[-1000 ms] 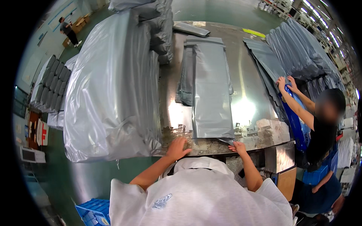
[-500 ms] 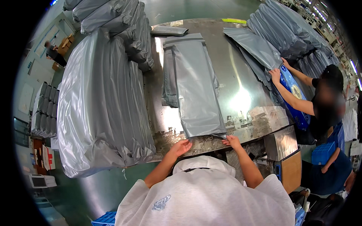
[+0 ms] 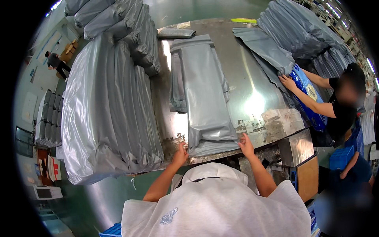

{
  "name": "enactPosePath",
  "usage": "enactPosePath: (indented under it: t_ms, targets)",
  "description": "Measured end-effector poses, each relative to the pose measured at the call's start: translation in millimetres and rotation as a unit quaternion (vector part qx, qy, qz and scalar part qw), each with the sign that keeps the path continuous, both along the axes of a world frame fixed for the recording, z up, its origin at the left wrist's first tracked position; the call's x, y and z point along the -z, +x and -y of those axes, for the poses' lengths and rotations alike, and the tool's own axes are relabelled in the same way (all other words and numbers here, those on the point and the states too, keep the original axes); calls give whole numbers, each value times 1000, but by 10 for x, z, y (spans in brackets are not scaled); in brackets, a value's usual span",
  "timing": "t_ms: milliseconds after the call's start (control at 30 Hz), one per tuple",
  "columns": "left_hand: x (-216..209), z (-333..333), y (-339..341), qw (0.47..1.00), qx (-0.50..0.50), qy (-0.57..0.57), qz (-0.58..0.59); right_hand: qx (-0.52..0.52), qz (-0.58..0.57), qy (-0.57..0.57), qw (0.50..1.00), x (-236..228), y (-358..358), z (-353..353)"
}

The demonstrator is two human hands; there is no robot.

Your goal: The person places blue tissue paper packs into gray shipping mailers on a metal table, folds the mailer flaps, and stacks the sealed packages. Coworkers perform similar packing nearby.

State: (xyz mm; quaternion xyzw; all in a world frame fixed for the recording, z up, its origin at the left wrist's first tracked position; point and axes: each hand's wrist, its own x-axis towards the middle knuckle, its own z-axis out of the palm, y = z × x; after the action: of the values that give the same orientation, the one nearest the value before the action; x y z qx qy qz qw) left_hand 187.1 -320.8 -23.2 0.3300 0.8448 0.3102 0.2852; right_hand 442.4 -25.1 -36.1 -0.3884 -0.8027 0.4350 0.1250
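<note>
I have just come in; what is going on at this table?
The person's left hand and right hand flank the near end of a long piece of grey plastic on a shiny metal table; contact is unclear. At right, a co-worker in black handles grey plastic sheeting beside a blue plastic package.

Left of the left grip (image 3: pixel 180 155), a large grey wrapped stack (image 3: pixel 106 110) is standing. Right of the right grip (image 3: pixel 246 146), a metal box (image 3: pixel 297 149) is sitting by the worktop (image 3: pixel 241 79); farther right, a co-worker (image 3: pixel 344 118) is reaching along a blue package (image 3: pixel 312 94). Well beyond both grips, a yellow strip (image 3: pixel 243 20) is lying.
</note>
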Motion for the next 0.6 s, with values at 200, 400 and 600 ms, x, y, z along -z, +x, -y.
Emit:
enactPosePath:
  t_ms: [200,400,600]
  targets:
    - [-537,-164,20,962,208,-92,-148,-221,31,341,913,-826,-171,68]
    - [-634,-394,-163,932,289,-207,-71,-405,97,300,858,-805,-336,-102]
    - [-429,-393,-536,934,256,-146,200,-338,196,171,905,-743,-455,-355]
